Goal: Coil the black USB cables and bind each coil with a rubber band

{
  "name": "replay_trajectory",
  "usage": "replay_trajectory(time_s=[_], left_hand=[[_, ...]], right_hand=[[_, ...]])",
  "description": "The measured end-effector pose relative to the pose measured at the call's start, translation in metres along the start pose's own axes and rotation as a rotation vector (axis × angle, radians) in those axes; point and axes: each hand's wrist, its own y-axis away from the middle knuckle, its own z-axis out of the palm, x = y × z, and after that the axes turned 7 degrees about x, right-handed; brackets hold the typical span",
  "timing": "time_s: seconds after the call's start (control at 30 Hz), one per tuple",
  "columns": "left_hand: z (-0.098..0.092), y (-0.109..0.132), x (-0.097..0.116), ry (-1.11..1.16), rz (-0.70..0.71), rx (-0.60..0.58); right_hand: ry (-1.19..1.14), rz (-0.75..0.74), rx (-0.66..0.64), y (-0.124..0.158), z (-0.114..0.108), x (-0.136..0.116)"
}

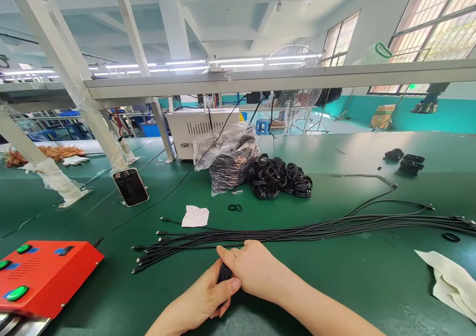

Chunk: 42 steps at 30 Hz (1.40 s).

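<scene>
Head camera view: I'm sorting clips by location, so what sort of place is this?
Probably a factory workshop that handles cables: there is a long green workbench, a bundle of straight black cables with plugs at their ends, and a heap of coiled black cables.

No text, label, brand or number can be read anywhere here.

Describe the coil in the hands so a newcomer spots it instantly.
On the green table, find the long black cables lying stretched out. Just nearer the camera, the left hand holds a small black coil, right hand alongside. Unlike the coils heaped farther back, this one is held.
</scene>
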Motion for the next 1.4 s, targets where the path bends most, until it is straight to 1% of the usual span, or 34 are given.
replay_trajectory(time_s=[0.03,0.1,0.23,0.37,0.43,0.5,0.63,0.73,0.83,0.9,0.97,1.0,1.03,1.07,1.1,1.13,1.2,1.27,1.3,1.4], left_hand=[[0.0,0.0,0.002,-0.013,-0.003,0.003],[0.002,0.001,0.008,-0.03,0.023,0.051],[0.009,0.003,0.017,-0.109,0.061,0.232],[0.018,-0.002,0.011,-0.239,0.142,0.416],[0.022,-0.006,0.005,-0.292,0.139,0.49],[0.023,-0.009,0.001,-0.306,0.131,0.52],[0.023,-0.012,-0.005,-0.324,0.142,0.523],[0.021,-0.012,-0.006,-0.325,0.146,0.535],[0.019,-0.013,-0.008,-0.3,0.165,0.539],[0.016,-0.014,-0.008,-0.276,0.191,0.539],[0.012,-0.017,-0.009,-0.253,0.214,0.551],[0.01,-0.019,-0.009,-0.242,0.222,0.567],[0.008,-0.021,-0.009,-0.23,0.228,0.586],[0.006,-0.023,-0.008,-0.216,0.232,0.606],[0.005,-0.024,-0.008,-0.201,0.235,0.627],[0.003,-0.025,-0.007,-0.183,0.238,0.647],[0.001,-0.025,-0.005,-0.145,0.246,0.68],[-0.001,-0.023,-0.003,-0.099,0.257,0.711],[-0.002,-0.022,-0.001,-0.071,0.263,0.73],[-0.002,-0.02,0.001,0.032,0.271,0.777]], right_hand=[[0.03,-0.007,0.005,0.0,0.003,-0.001],[0.064,-0.007,0.036,-0.001,0.007,-0.003],[0.132,0.054,0.111,-0.004,0.014,-0.007],[0.182,0.15,0.186,-0.006,0.028,-0.013],[0.188,0.163,0.218,-0.005,0.035,-0.015],[0.189,0.151,0.233,-0.003,0.04,-0.015],[0.177,0.14,0.217,-0.003,0.043,-0.016],[0.159,0.153,0.163,-0.004,0.041,-0.021],[0.137,0.199,0.089,-0.003,0.033,-0.026],[0.028,0.209,0.059,-0.001,0.022,-0.022],[-0.23,0.194,0.012,-0.001,0.008,-0.008],[-0.39,0.215,-0.011,-0.003,0.002,0.001],[-0.528,0.274,-0.025,-0.007,-0.003,0.013],[-0.61,0.393,0.01,-0.013,-0.007,0.025],[-0.619,0.553,0.105,-0.022,-0.008,0.037],[-0.593,0.647,0.172,-0.031,-0.008,0.048],[-0.561,0.749,0.251,-0.049,-0.003,0.066],[-0.574,0.785,0.28,-0.06,0.003,0.073],[-0.599,0.791,0.285,-0.061,0.005,0.073],[-0.726,0.759,0.246,-0.046,0.008,0.057]])
